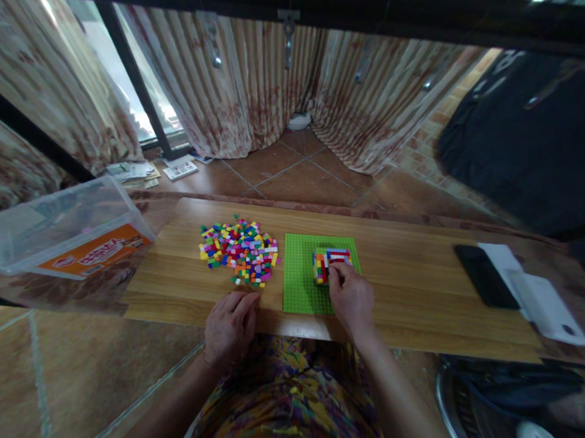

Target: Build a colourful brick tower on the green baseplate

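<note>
A green studded baseplate [298,279] lies on the wooden table, and a small block-shaped build of multicoloured building bricks [320,268] stands on its right part. My right hand [354,300] is at that build, thumb and fingers pinched together on a building brick at its top; the fingers partly cover it. My left hand [229,325] rests at the table's front edge, its fingers curled in and nothing visible in them. Just beyond it spreads a loose pile of small colourful bricks [243,252], left of the baseplate.
A clear plastic box [76,230] with an orange label stands left of the wooden table [418,281]. At the table's right end lie a black flat device [486,276] and white flat items [549,307]. A dark metal bar [307,3] crosses the top of the view, before curtains [251,89].
</note>
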Tool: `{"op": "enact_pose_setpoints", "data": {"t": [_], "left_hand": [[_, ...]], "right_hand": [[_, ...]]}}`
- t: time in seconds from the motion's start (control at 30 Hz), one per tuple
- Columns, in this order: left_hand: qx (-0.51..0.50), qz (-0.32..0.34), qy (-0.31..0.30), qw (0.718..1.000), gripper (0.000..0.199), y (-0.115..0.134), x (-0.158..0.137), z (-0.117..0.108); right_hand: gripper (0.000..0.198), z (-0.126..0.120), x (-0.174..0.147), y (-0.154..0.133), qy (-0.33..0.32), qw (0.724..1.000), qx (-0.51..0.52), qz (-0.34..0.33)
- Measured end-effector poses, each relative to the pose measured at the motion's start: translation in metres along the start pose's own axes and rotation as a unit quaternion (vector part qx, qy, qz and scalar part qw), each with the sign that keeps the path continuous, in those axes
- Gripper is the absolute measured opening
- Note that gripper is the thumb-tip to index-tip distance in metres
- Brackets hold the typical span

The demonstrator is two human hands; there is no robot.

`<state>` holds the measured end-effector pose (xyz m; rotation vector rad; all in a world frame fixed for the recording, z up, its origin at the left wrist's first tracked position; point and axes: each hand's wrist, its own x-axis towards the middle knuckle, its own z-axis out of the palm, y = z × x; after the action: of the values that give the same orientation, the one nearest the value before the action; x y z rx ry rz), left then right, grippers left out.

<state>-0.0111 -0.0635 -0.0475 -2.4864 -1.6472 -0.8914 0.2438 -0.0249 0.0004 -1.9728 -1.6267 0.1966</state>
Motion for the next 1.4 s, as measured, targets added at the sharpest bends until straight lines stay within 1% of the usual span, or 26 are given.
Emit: {"op": "enact_pose_setpoints", "data": {"t": [0.3, 0.7, 1.03, 1.4], "left_hand": [[0.004, -0.008, -0.010, 1.000, 0.023, -0.0011, -0.0009, 0.0021], [0.006, -0.008, -0.014, 1.000, 0.022, -0.0016, -0.0018, 0.0017], [0.005, -0.007, -0.012, 1.000, 0.022, -0.0001, -0.0002, 0.0002], [0.000, -0.013, -0.021, 1.000, 0.023, 0.0003, 0.0000, -0.0005]], "right_hand": [[0.030, -0.0004, -0.0002, 0.0012, -0.006, 1.000, 0.022, 0.005], [0.031, -0.0020, -0.0024, 0.0079, -0.019, 0.996, 0.087, -0.010], [0.029, -0.0029, -0.0025, 0.0077, -0.016, 0.995, 0.098, -0.018], [0.029, -0.0019, -0.0023, 0.0086, -0.020, 0.994, 0.109, -0.003]]}}
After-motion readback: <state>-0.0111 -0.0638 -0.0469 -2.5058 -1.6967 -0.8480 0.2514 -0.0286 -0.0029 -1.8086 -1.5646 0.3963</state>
